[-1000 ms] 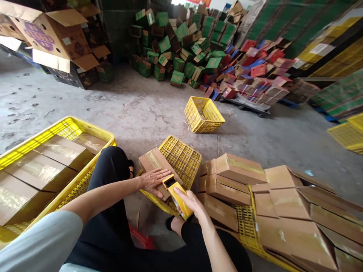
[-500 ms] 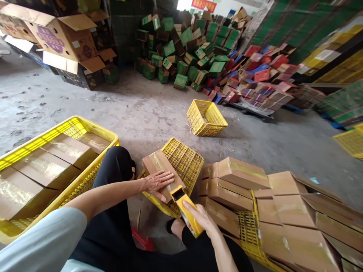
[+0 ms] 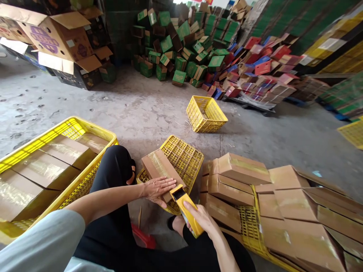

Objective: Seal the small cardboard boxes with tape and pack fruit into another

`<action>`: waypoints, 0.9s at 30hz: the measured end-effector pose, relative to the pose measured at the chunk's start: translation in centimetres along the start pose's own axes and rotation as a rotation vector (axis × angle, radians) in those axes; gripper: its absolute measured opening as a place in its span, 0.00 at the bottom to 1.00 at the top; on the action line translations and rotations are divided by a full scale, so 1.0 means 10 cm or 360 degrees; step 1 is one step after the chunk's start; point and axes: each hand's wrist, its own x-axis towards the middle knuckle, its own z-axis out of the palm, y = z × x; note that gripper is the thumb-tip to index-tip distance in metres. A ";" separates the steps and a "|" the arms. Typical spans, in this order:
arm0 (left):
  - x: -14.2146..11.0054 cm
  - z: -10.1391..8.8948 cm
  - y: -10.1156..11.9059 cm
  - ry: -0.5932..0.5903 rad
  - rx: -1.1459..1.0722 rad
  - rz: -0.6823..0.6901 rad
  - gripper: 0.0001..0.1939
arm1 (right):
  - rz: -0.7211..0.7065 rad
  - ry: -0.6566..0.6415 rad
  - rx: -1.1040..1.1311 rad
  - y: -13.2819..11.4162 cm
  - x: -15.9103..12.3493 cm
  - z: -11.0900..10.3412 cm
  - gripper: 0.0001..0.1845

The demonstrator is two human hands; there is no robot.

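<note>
My right hand point(image 3: 202, 219) has its grip clamped on the yellow tape gun point(image 3: 187, 209), fingers wrapped over its back, its black mouth set at the near end of the box point(image 3: 162, 172). My left hand point(image 3: 157, 187) lies flat and spread on that same end of the box, clamped on nothing, only pressing down. The box rests tilted on an upturned yellow crate point(image 3: 181, 158) between my knees. Against a second ago the gun has slid back toward me, off the top of the box and down to its near edge, while my left hand has hardly shifted; I judge that the strip along the seam is laid and the tape is about ready to be cut at the edge. Just right of the crate lies a heap of taped boxes point(image 3: 241, 177) spilling over another crate on its side. On my left a big crate point(image 3: 70, 130) holds more taped boxes packed side by side. Farther out on the concrete floor point(image 3: 136, 109) stands a small basket point(image 3: 206, 115), and behind it lie piles of green cartons point(image 3: 181, 41) and red cartons point(image 3: 255, 68).
</note>
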 end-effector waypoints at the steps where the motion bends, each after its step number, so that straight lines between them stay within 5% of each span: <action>1: 0.00 0.00 0.00 0.0000 0.0006 -0.0002 0.54 | 0.0009 -0.0001 -0.0018 0.02 -0.02 -0.02 0.33; 9: 0.01 -0.02 0.09 0.0036 0.0048 -0.0048 0.55 | 0.0070 0.0037 -0.0003 0.29 -0.34 -0.11 0.36; 16: 0.10 0.02 0.33 -0.0042 0.0069 0.0084 0.53 | 0.0026 0.0028 0.0036 0.39 -0.27 -0.05 0.39; 27: 0.11 0.06 0.32 -0.0097 0.0011 0.0057 0.55 | -0.0001 0.0000 0.0028 0.37 -0.38 -0.08 0.33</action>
